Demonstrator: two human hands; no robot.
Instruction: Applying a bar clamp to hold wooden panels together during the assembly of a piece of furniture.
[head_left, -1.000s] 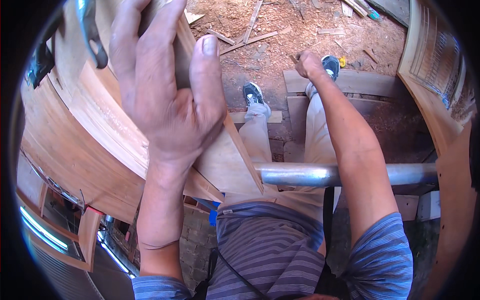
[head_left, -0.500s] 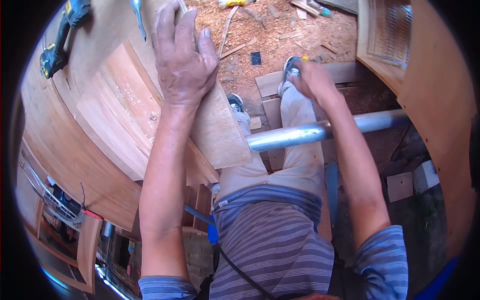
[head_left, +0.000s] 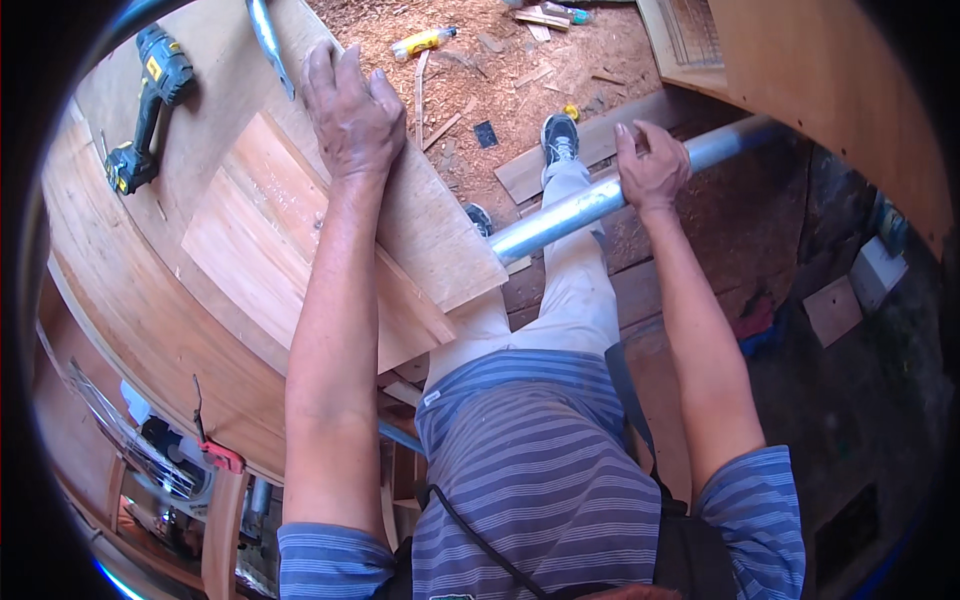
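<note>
My left hand (head_left: 352, 122) lies on the plywood board (head_left: 440, 235) near its long edge, its fingers spread and nothing seen in them. Under my left forearm is a pale wooden panel (head_left: 262, 215) with shavings on it. My right hand (head_left: 655, 168) is over a round metal pipe (head_left: 570, 215), thumb and fingers apart and slightly bent. Whether the palm touches the pipe cannot be made out. The pipe runs from the board's near corner toward the wooden cabinet side (head_left: 850, 90) on the right.
A cordless drill (head_left: 150, 105) and a metal tool (head_left: 265, 45) lie on the plywood at upper left. Wood shavings cover the floor (head_left: 450, 80), with a yellow tube (head_left: 424, 42) and scrap strips. A red-handled clamp (head_left: 222, 457) sits at the bench's lower left edge.
My right hand has moved from beside my shoe to over the pipe. My left hand stays on the board. The whole view has shifted a little.
</note>
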